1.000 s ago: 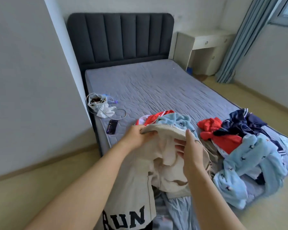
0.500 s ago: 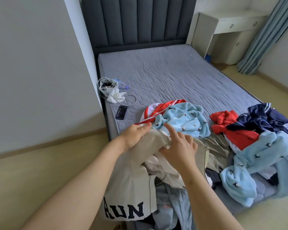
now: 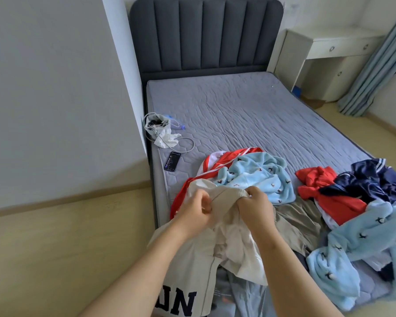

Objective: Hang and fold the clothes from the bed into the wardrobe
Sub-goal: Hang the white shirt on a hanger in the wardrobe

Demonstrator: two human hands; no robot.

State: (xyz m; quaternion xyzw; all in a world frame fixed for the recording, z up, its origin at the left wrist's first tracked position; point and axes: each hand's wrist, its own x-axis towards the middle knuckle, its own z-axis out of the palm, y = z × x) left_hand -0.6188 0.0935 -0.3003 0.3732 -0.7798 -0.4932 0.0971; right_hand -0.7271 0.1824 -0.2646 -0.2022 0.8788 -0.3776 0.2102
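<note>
Beige shorts (image 3: 217, 227) bunched between left hand (image 3: 196, 212), right hand (image 3: 256, 208).

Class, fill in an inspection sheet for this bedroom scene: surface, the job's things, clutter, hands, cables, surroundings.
Surface: grey quilted mattress, far half bare.
Job's things: beige garment with dark lettering; light blue fleece; red top; navy garment.
Clutter: phone; small pouch.
Hands: left hand and right hand both grip the beige garment's ribbed edge.
Cables: white cord looped beside the pouch.
Surroundings: dark headboard; white desk; curtain.
</note>
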